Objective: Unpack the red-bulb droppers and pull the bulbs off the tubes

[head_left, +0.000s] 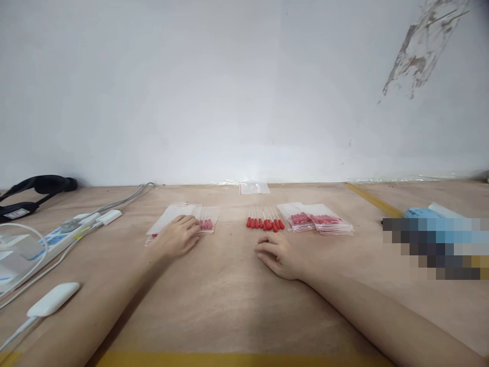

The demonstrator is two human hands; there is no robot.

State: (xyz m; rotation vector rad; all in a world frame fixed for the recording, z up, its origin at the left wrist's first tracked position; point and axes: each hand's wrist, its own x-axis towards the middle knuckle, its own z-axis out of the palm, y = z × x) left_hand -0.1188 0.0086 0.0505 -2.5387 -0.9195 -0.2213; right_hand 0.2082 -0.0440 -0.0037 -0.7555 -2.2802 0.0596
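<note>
My left hand (176,237) lies palm down on a small stack of clear plastic bags (172,213); one bag under it holds red-tipped sticks (207,224). My right hand (277,255) rests flat on the wooden table (229,300) with its fingers apart, holding nothing. Just beyond its fingertips lies a loose row of clear sticks with red tips (265,221). To the right of that row sits a pile of filled bags (319,218) with red tips showing through.
An empty clear bag (254,188) lies by the white wall. On the left are a power strip (63,233) with cables, a white adapter (53,299) and a black strap (36,186). A blurred blue patch (435,242) is at right. Yellow tape (244,359) marks the near edge.
</note>
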